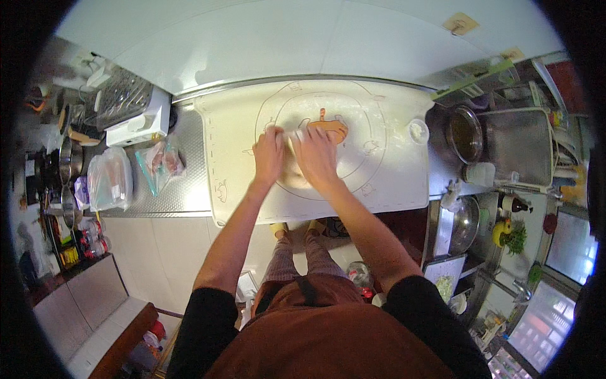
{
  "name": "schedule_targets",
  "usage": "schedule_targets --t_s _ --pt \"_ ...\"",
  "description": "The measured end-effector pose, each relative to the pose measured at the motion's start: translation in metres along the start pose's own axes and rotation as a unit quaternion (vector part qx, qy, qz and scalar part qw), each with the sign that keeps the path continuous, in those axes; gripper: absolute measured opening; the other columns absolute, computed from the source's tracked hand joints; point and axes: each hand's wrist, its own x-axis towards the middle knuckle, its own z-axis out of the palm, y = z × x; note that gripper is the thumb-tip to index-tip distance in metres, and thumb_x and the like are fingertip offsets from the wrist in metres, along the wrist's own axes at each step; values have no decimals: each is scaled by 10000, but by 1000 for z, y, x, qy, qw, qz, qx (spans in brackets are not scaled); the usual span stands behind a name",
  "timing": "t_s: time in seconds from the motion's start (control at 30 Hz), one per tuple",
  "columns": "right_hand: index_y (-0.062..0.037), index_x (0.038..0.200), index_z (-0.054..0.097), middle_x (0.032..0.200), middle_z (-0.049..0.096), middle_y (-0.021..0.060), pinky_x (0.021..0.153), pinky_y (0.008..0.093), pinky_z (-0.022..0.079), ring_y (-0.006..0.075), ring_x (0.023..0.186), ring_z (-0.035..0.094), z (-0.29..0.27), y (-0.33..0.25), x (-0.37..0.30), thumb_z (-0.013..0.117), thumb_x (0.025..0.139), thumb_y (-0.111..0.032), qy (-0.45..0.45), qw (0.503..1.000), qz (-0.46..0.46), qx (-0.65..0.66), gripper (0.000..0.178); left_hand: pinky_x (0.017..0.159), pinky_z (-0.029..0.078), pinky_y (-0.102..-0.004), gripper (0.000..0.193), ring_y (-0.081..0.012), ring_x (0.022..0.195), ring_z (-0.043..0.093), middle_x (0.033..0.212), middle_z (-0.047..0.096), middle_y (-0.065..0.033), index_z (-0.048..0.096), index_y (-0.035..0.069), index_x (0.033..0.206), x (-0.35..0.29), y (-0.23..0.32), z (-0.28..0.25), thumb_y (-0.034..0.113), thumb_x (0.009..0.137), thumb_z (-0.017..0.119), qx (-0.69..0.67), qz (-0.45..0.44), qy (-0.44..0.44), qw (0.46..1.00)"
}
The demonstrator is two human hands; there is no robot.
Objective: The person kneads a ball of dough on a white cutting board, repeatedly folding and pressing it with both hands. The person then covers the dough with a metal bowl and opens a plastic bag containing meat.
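While my left hand [269, 151] curls in beside a pale, blurred, dough-like piece [291, 140] on the white mat [233, 139], I have the right hand [315, 151] bent close at its other side; I cannot tell how firmly either grip holds it. I judge this a shaping step, the next move calling for even, two-handed pressure.

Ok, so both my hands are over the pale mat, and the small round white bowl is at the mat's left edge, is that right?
Not quite: the head view shows the small round white bowl at the right edge of the pale mat, not the left. Your left hand and right hand are both over the mat.
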Motion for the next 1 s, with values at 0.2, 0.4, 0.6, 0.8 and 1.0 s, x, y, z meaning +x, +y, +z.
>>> schedule_targets --t_s 0.2,0.4,0.6,0.8,1.0 --pt "-28 1052 579 1055 563 169 849 475 417 382 976 526 -11 17 -125 639 857 -203 144 987 51 56 269 1150 232 -584 488 -386 1334 397 1382 482 -180 534 65 1331 -95 36 35 183 862 601 79 272 45 958" --pt "-17 1073 546 1090 540 171 861 518 378 377 1020 496 31 73 -85 620 788 -202 195 967 140 90 347 1090 308 -559 418 -354 1269 459 1323 539 -135 582 79 1261 -11 45 68 248 880 612 139 309 -1 941" --pt "-15 987 566 1037 551 175 858 498 383 361 1037 500 33 98 -24 575 835 -211 107 963 248 11 248 1001 371 -498 274 -324 1139 507 1166 581 -107 641 85 1105 47 68 87 265 908 582 176 240 8 954" --pt "-15 929 624 984 611 169 862 494 409 352 1040 548 30 123 23 540 874 -240 99 962 256 -17 245 861 425 -464 227 -298 1018 544 1028 622 -87 696 87 903 84 76 103 283 906 581 216 191 40 957" --pt "-1 961 686 1037 670 180 897 498 434 345 1050 597 37 148 55 509 909 -305 44 963 264 23 355 821 463 -492 319 -313 994 594 964 677 -98 719 84 868 105 85 118 319 944 517 242 124 82 959"
